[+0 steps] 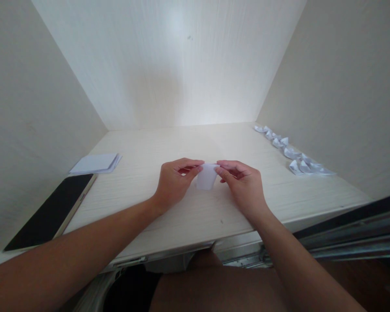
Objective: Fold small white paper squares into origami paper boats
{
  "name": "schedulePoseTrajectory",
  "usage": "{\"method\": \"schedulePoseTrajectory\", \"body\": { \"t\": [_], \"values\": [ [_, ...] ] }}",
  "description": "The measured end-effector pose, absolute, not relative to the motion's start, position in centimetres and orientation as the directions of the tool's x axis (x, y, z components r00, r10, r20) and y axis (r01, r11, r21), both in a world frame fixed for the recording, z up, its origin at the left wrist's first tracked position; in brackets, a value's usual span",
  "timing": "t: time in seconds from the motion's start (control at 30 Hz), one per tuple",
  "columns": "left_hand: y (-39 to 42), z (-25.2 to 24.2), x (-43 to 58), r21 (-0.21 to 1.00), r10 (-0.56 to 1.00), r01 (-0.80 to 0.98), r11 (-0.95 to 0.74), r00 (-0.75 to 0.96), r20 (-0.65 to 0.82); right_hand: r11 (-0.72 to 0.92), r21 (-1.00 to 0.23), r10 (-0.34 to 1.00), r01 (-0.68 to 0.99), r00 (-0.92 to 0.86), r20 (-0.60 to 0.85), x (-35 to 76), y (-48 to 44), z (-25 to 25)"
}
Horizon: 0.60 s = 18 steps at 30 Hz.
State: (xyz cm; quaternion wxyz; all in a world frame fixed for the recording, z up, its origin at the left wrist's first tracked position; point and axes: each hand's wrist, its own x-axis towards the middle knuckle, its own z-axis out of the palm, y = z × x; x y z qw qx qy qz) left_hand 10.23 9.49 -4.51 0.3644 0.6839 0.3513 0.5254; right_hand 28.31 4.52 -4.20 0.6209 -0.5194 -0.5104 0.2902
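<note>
Forearms (74, 249) (299, 255); beyond, paper (206, 178) pinched between 2 hands (175, 181) (245, 186).

white paper (206, 178): upper corners covered by left hand (173, 180) and right hand (245, 184) | left forearm (84, 242), right forearm (299, 260): cut off by frame edges | paper shapes (291, 153): overlapping, count unclear | striped object (354, 236): cut off right

The sheet (206, 178) looks like smooth matt paper, the tabletop (149, 146) like wood-grained board.
</note>
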Motion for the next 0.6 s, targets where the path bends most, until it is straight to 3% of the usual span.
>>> {"method": "schedulePoseTrajectory", "body": {
  "t": [0.6],
  "values": [
    [9.91, -4.58, 10.31, 0.919, 0.907, 0.036, -0.393, 0.179, 0.382, 0.296, -0.936, 0.883, 0.192, 0.318, 0.345, 28.31, 4.51, -4.31]
  ]
}}
